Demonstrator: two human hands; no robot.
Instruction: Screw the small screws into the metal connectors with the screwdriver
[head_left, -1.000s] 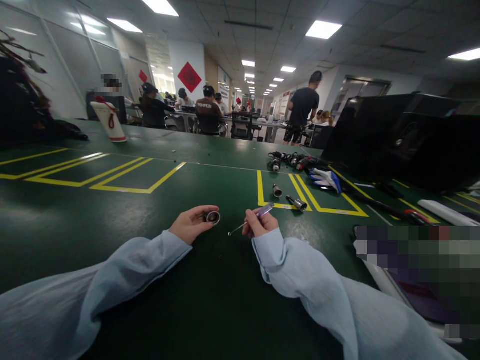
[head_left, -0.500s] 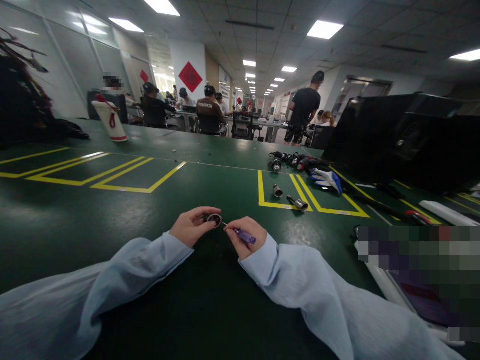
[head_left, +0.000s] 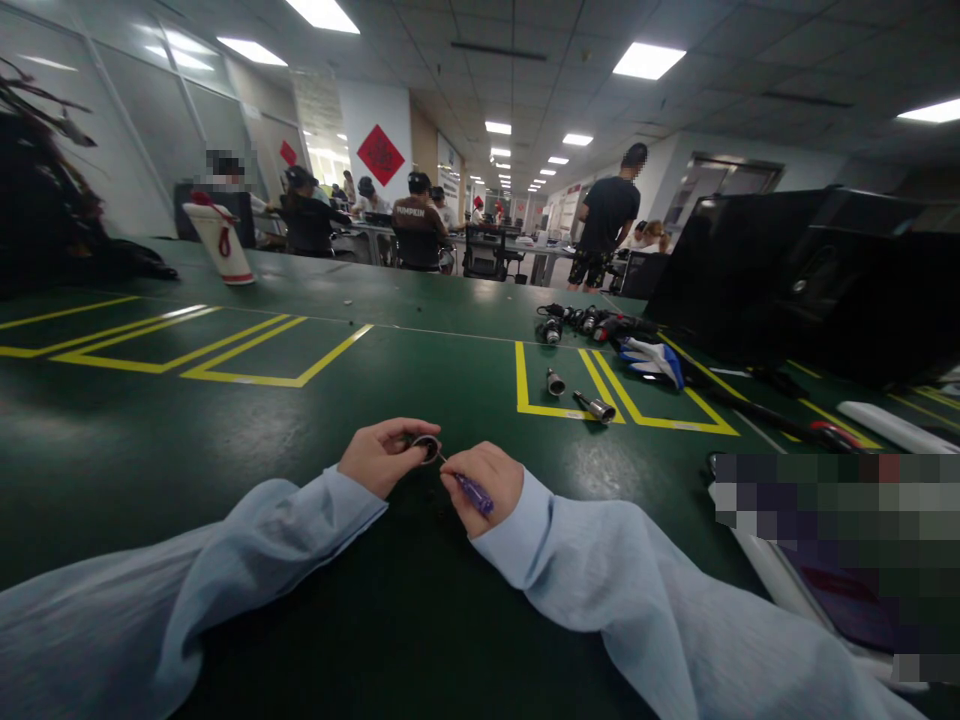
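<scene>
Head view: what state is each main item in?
Round silver metal part: gripped in left hand, open end visible.
Purple-handled thin-shafted screwdriver: gripped in right hand, angled toward part, tip unclear.
Nearer silver metal socket: lying loose.
Farther silver socket: lying loose.
White cup with red trim: standing.

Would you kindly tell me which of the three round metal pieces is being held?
The metal piece in the left hand, next to the purple-handled tool; the other two lie on the table.

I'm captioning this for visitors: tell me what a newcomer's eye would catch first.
Probably the purple-handled tool in the right hand, angled toward the round metal piece in the left hand, at centre. Next, yellow tape on the green table and the big red diamond on the pillar behind.
</scene>
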